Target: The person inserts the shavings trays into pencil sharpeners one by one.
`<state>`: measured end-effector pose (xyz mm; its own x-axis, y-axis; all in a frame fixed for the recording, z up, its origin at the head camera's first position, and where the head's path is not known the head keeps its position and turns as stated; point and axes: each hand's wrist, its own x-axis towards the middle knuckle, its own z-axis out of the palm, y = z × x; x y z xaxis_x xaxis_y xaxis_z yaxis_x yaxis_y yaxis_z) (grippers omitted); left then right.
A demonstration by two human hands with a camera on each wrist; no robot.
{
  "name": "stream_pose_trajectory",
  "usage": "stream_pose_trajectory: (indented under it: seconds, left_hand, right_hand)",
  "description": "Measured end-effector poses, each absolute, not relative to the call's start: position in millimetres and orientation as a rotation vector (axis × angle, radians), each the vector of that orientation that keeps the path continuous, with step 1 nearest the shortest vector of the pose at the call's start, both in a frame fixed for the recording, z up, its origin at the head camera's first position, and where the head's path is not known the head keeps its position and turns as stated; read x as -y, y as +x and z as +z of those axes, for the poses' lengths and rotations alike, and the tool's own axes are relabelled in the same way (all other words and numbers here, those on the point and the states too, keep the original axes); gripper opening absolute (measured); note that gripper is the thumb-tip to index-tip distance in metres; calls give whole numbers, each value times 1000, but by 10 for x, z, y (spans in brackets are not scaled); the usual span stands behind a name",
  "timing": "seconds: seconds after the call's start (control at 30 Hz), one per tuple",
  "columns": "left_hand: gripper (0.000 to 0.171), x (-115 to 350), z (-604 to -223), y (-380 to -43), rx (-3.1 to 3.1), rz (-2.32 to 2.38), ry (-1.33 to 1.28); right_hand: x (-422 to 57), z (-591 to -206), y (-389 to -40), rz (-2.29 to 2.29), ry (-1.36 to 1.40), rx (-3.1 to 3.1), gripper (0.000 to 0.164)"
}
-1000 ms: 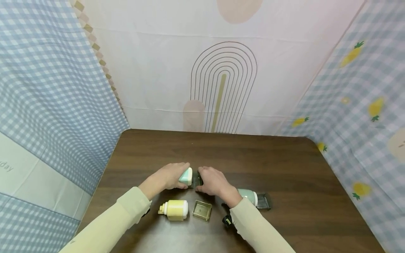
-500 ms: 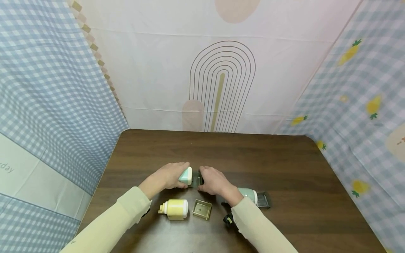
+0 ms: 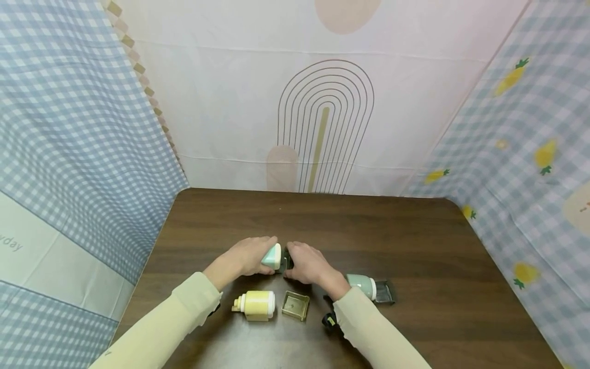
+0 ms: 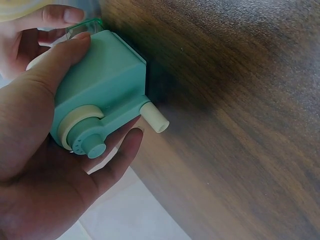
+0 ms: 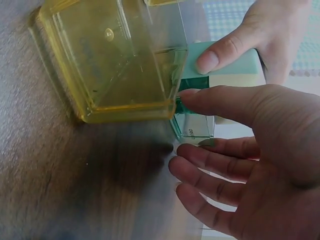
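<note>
My left hand [image 3: 251,256] grips a mint-green crank pencil sharpener [image 4: 102,70], thumb on one side and fingers beneath. Its crank, tipped with a cream handle [image 4: 155,118], points away from my right hand. Facing it, my right hand [image 3: 311,264] pinches a clear green-tinted shavings drawer [image 5: 195,126] between thumb and index finger, the other fingers loosely bent. The drawer sits right at the cream-rimmed end of the sharpener, partly hidden by my fingers. Closer to me lie a yellow pencil sharpener [image 3: 258,303] and, beside it, a see-through yellow drawer [image 3: 295,306].
Beyond my right wrist lies a darker green sharpener [image 3: 361,285] with a smoky drawer [image 3: 384,292] at its end. A black wrist strap [image 3: 330,321] shows by the right sleeve. Patterned cloths [image 3: 230,102] hang around the brown wooden table [image 3: 369,225].
My right hand shifts slightly right with the drawer, then back left, so the gap to the sharpener is narrower now. The left hand keeps its grip almost in place.
</note>
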<state>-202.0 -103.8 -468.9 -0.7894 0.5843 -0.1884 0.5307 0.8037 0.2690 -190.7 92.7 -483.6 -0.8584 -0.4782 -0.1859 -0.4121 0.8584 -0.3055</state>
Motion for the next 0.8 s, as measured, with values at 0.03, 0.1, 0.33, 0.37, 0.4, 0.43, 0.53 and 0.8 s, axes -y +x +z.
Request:
stream_pose_trajectory:
  seconds: [0.03,0.1,0.33,0.37,0.4,0.43,0.53,0.8]
  left_hand:
    - [59,1035,-4693,-2019,-2730,292,862]
    - [58,1030,-4694,-2016,-2732,291,865]
    - [57,1023,-4682,-2011,-2738,284,865]
    - [57,1023,-4679,-2010,-2738,284,865]
    - [57,1023,-4679,-2010,-2738,284,865]
    - [58,1023,-4679,-2010,-2738,286,866]
    - [58,1025,-4685,-2009,-2738,289,867]
    - [56,1027,-4715,-2017,-2742,302,868]
  right_hand:
    - [-930,-4838,-1908,-376,-678,-2778,52]
    - [-935,-4841,-1910,-381,-683,-2778,50]
    - [-946,-4857,-1922,-403,-700,-2778,43]
    - [-946,-4859,-1923,-406,-702,-2776,43]
    - [-945,-4859,-1924,-409,-705,-2774,42]
    - [-944,-4858,-1925,-414,-706,-2774,42]
    - [-943,-4857,-1924,-434,-713,-2767,41]
    - [-938,-4860,-1920,-421,-724,-2772,42]
